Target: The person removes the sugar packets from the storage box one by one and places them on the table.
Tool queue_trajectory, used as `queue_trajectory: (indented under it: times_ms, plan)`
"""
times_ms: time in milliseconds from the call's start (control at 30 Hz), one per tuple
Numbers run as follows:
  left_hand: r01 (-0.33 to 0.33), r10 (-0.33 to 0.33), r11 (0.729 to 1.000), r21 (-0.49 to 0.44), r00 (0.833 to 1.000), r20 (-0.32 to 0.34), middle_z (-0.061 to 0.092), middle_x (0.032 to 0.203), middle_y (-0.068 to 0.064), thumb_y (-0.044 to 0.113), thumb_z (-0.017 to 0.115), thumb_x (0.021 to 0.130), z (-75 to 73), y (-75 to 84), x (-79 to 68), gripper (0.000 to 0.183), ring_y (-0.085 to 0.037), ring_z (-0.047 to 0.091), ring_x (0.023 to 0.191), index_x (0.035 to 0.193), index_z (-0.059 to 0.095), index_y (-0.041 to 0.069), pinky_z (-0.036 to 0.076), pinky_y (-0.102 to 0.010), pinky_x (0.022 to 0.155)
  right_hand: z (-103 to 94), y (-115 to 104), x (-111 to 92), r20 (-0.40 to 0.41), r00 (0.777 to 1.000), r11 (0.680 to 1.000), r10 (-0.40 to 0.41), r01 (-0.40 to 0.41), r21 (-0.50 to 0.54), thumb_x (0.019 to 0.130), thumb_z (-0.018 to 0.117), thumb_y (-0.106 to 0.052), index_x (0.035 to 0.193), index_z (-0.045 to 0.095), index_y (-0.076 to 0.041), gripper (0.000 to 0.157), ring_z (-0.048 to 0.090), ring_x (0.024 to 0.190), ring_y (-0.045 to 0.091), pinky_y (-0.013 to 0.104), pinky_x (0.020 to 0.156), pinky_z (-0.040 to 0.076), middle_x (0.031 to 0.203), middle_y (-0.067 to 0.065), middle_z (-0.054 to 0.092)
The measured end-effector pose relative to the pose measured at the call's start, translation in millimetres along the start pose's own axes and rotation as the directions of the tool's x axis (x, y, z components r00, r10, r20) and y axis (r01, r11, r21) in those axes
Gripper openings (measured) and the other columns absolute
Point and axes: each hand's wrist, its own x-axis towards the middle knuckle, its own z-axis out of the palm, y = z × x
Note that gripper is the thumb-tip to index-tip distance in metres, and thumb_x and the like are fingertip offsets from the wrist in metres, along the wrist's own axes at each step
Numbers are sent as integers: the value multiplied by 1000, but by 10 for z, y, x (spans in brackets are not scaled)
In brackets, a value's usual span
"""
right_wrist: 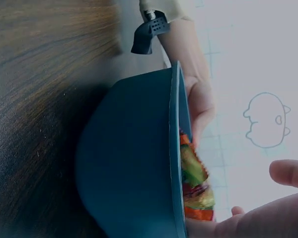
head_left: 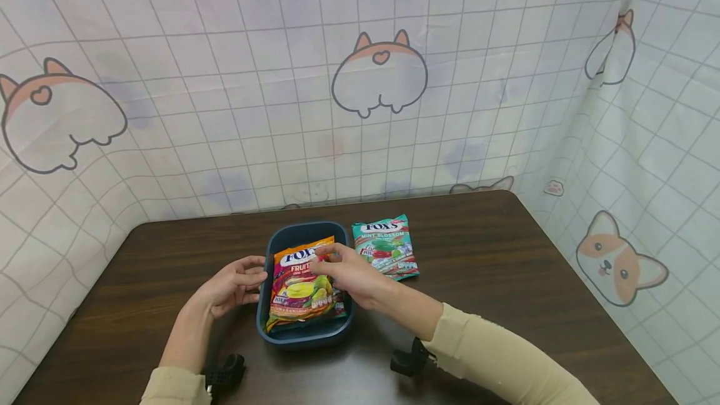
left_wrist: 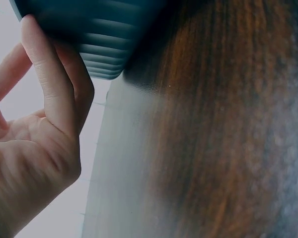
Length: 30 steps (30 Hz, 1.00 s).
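Note:
A dark blue plastic bin stands on the table and holds an orange FOX'S fruit candy bag. Part of another candy bag shows beneath it. My left hand is at the bin's left side, fingertips against its ribbed outer wall in the left wrist view. Over the bin's right rim reaches my right hand, its fingers at the upper right of the orange bag. In the right wrist view, the thumb stands apart from the bag. Its other fingers are partly hidden behind the bin's rim.
A green FOX'S mint candy bag lies on the dark wooden table, just right of the bin. A white grid-patterned cloth with cartoon corgis hangs behind the table and along its right side. Black wrist cameras hang below both sleeves.

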Motion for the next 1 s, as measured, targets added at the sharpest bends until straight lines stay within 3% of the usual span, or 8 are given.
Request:
queue_trajectory:
  times_ms: [267,433,1000]
  plan:
    - [-4,4,1000,7,1000,-2,70,108,-5,10,61,104,3,41,7,37,-15,71,87,134,40,2,61,-29,75,32,-32,7,7,1000,999,-1,1,54,101,67,-20,138,51,-7,43,54,120,34,55,98,52,147,16,46]
    - [16,-16,1000,-5,1000,-10,69,109,-5,11,60,104,3,27,-3,39,-15,71,87,135,37,2,61,-29,75,53,-32,3,27,1000,996,-2,0,86,102,66,-17,140,51,-7,42,56,119,34,52,98,53,145,16,44]
    - [1,-1,1000,-10,1000,3,70,109,-5,9,60,104,0,-14,11,39,-14,71,88,135,37,1,61,-28,75,46,140,188,114,993,1000,-12,13,-12,100,69,-18,147,51,-14,51,58,110,28,42,96,54,139,14,50]
